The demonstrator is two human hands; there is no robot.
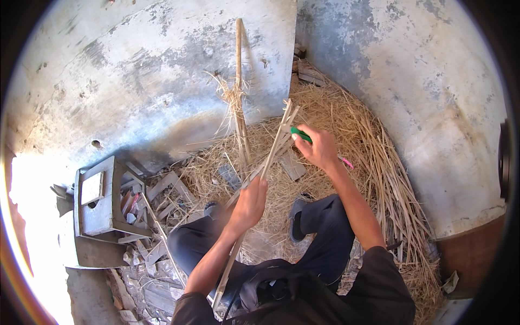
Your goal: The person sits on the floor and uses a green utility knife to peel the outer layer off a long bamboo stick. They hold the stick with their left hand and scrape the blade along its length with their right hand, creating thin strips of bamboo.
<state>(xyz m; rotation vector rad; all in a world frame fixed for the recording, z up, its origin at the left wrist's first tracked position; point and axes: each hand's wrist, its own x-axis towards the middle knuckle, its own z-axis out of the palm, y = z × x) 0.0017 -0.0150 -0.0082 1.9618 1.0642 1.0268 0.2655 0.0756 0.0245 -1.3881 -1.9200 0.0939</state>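
Observation:
My left hand (248, 205) is closed round a few long, pale split-cane strips (269, 157). They run from between my legs, up past the hand, to a splayed upper end in front of me. My right hand (318, 146) grips a green-handled knife (301, 134) near that upper end. The knife's blade lies against the strips and shows only in small part. Beyond my left hand, an upright wooden stick (239, 54) leans at the wall, with a tuft of frayed fibres (233, 95) tied or caught around it.
Straw and shavings (325, 103) cover the floor, with long loose canes (398, 189) at the right. A worn wooden box (100, 203) stands left, beside broken wood scraps (162, 244). A pink object (345, 162) lies by my right forearm. Stained walls (162, 65) enclose the corner.

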